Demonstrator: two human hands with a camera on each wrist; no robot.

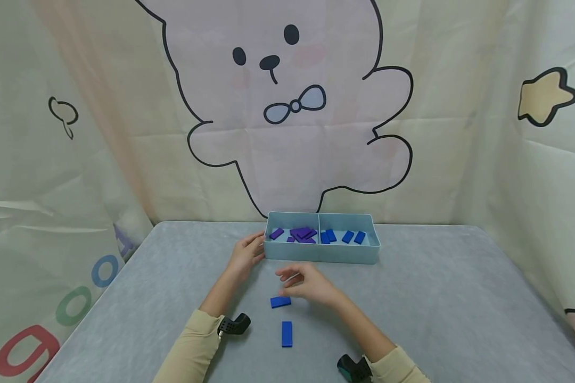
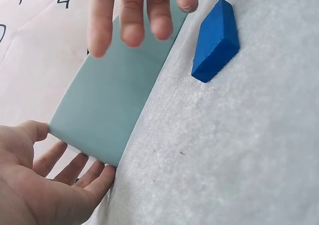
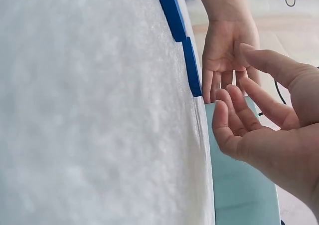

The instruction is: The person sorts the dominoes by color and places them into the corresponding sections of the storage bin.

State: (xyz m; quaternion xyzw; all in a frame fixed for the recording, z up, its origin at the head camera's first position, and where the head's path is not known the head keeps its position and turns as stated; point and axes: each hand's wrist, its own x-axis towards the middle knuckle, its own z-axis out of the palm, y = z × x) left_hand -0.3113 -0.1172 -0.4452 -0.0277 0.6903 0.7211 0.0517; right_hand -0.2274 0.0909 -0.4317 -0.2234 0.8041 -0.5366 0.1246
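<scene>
My left hand [image 1: 246,255] reaches to the left end of a pale blue two-part box [image 1: 323,254]. Its fingertips and thumb touch the end wall, as the left wrist view shows, the fingers spread and fairly straight. Over the table in front of the box hovers my right hand [image 1: 311,284], loosely bent with nothing between thumb and fingers. Just below it lies one blue block [image 1: 280,302], set crosswise. Nearer to me a second blue block [image 1: 286,334] points lengthwise toward the box. Both blocks are flat and rectangular.
Purple blocks [image 1: 303,233] lie heaped in the box's left compartment, several blue blocks [image 1: 347,236] in the right one. A grey cloth covers the table [image 1: 441,298]. Behind it hangs a printed curtain [image 1: 441,133], close to the back edge.
</scene>
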